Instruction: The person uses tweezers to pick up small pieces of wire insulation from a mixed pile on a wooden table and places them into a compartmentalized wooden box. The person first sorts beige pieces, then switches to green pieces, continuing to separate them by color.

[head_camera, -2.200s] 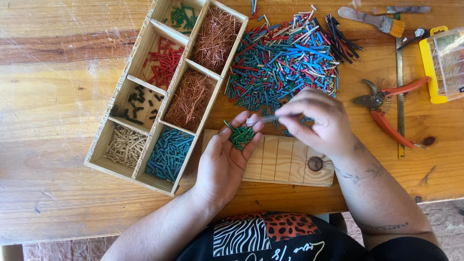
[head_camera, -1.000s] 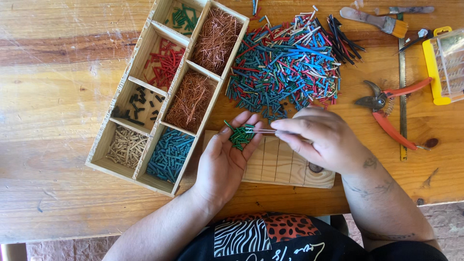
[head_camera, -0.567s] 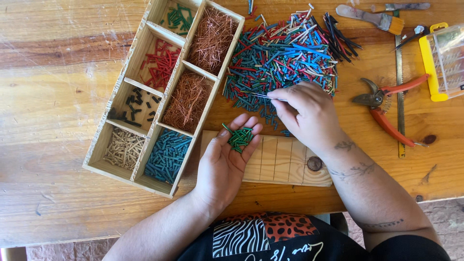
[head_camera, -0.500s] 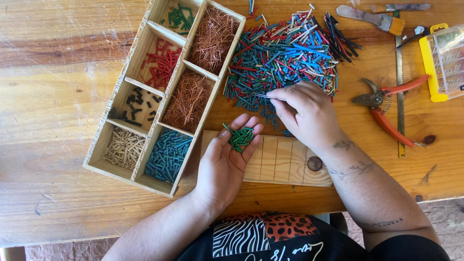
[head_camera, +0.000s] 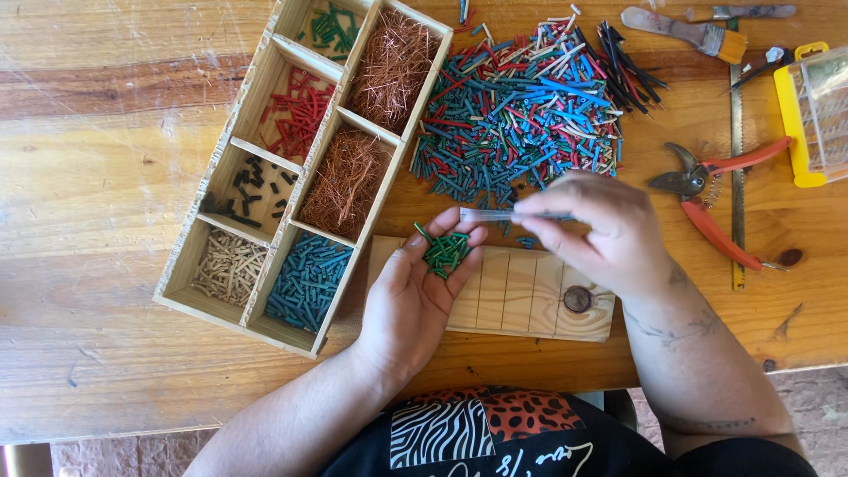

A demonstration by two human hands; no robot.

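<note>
Cupping green bits (head_camera: pixel 444 250) in your open left hand (head_camera: pixel 415 296), you are pinching tweezers (head_camera: pixel 495 215) in your right hand (head_camera: pixel 596 231) near the pile (head_camera: pixel 521 106).

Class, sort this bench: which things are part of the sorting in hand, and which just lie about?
In use: left hand; green pieces; right hand; tweezers; mixed pile; compartment box.
Lying about: red-handled cutters; brush; yellow case.

The right hand (head_camera: pixel 596 234) is blurred, so the thin thing in its fingers cannot be identified. The yellow case (head_camera: pixel 817 110) is cut by the right edge. The left hand (head_camera: pixel 415 296) hides part of the wooden board (head_camera: pixel 521 300).
</note>
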